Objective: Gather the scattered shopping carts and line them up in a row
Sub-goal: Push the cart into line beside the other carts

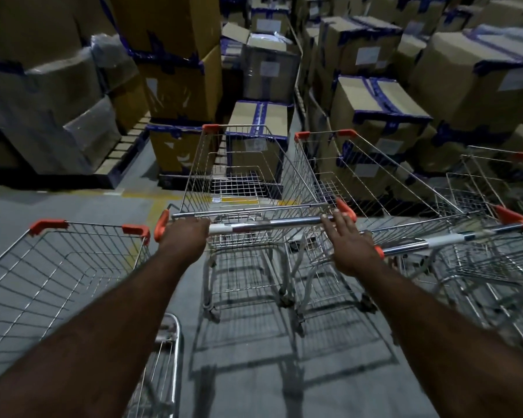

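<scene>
Shopping cart [248, 176] sits mid-frame on the grey floor [254, 372], nose towards the stacked cardboard boxes [375, 107]. Left hand [186, 236] is wrapped round the left end of its handle bar [269, 226]. Right hand [349, 242] lies on the right end, fingers straight, no grip. Second cart [375, 182] is just beside it on the right, third cart [495, 188] further right, fourth cart [58, 267] near left. Baskets show only wire mesh. Most boxes are taped shut, contents hidden.

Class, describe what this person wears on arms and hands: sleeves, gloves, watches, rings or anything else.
Nothing worn shows. The left hand and right hand are bare: no gloves or rings. Both forearms are uncovered down to the frame's edge, with no sleeve, watch or bracelet.
</scene>
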`<state>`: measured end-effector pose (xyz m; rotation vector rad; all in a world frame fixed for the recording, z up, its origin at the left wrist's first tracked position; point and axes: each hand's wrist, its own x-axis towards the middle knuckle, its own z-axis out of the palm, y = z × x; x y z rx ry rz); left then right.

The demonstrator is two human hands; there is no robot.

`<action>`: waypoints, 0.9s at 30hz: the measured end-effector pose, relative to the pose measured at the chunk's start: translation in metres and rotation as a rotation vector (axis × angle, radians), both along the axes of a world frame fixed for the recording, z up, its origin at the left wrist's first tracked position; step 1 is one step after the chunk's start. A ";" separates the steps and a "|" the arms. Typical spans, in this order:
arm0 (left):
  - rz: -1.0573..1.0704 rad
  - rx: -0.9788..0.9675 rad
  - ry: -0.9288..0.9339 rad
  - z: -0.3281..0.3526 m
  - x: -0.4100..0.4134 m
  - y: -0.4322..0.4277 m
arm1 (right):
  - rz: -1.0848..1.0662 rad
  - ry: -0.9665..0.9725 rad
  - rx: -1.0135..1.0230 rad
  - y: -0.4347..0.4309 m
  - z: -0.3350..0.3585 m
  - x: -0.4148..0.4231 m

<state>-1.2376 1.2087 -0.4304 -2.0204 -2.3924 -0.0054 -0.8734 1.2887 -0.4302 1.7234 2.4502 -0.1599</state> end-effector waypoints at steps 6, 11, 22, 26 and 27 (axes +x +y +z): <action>0.060 -0.052 -0.037 0.007 0.000 0.001 | 0.023 -0.034 0.065 0.004 -0.015 0.021; 0.087 -0.102 -0.068 0.001 0.011 0.000 | 0.040 -0.068 0.030 0.013 -0.011 0.039; 0.164 -0.117 -0.141 0.006 0.022 -0.018 | 0.043 -0.004 0.085 0.025 0.024 -0.002; 0.130 -0.121 -0.113 0.014 0.016 -0.042 | 0.025 -0.031 0.131 0.006 0.011 -0.015; 0.122 -0.136 -0.107 0.015 0.015 -0.048 | 0.014 -0.033 0.123 0.001 0.008 -0.017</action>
